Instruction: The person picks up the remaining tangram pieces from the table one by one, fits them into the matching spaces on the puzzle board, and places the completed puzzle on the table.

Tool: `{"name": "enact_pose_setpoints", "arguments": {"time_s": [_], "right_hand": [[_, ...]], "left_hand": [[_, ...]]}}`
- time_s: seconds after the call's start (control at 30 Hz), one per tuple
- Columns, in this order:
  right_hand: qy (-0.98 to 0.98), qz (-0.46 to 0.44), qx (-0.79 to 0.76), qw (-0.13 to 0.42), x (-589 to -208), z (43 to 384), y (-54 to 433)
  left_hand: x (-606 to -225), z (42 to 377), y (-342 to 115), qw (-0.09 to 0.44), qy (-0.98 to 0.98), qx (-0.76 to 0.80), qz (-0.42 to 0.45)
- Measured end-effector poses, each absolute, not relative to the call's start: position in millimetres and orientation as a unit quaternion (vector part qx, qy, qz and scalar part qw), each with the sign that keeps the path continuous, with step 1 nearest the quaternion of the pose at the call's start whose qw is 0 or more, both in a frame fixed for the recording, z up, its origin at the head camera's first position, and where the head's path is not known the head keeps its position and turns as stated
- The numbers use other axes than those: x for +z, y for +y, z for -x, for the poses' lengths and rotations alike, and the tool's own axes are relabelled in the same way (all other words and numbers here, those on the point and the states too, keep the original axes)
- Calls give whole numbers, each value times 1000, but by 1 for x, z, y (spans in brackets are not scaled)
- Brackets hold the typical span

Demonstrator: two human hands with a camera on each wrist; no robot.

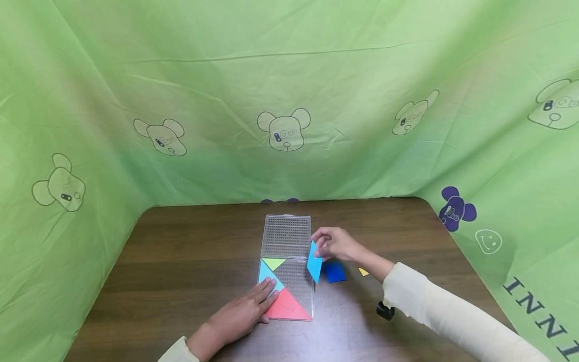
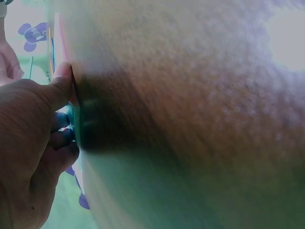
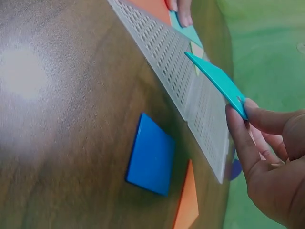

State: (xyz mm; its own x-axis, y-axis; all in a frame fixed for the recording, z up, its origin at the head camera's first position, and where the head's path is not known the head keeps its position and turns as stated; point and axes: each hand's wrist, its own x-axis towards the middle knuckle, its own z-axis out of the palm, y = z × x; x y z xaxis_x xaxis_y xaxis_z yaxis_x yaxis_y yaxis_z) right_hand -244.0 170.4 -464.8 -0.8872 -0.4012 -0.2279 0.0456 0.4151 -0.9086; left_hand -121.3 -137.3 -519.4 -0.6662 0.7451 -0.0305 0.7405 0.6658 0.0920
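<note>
Light-blue parallelogram: right of centre in the head view, raised on a slant beside the right edge of the perforated case (image 1: 287,236), between thumb and fingertips of the right hand (image 1: 336,245).
Right grip: narrow, pinching the light-blue parallelogram (image 1: 314,262) near one end; the right wrist view shows thumb and finger on its opposite faces.
Left grip: the left hand (image 1: 246,309), at lower centre, lays fairly straight fingers on the pale blue triangle (image 1: 270,276); nothing seems pinched there.
Handling: judged thin, light and stiff, with smooth faces that may slip or turn under a loose pinch (plastic, by its look); unlikely to be fragile.
Where to hold: close to one end or along opposite edges, fingertips only, leaving the far edge free.
In the case: green triangle (image 1: 273,263) at upper left of the lower half, red triangle (image 1: 288,306) along its bottom.
On the worktop (image 1: 194,251): dark blue square (image 1: 335,272) just right of the case, yellow piece (image 1: 363,271) farther right.
</note>
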Motion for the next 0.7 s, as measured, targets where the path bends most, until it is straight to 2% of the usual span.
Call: {"name": "enact_pose_setpoints", "arguments": {"time_s": [0.5, 0.7], "right_hand": [[794, 170, -527, 251, -483, 232, 149], [802, 205, -501, 252, -489, 228, 143]], "left_hand": [[-520, 122, -137, 57, 916, 44, -393], [-520, 122, -137, 43, 914, 45, -402]]}}
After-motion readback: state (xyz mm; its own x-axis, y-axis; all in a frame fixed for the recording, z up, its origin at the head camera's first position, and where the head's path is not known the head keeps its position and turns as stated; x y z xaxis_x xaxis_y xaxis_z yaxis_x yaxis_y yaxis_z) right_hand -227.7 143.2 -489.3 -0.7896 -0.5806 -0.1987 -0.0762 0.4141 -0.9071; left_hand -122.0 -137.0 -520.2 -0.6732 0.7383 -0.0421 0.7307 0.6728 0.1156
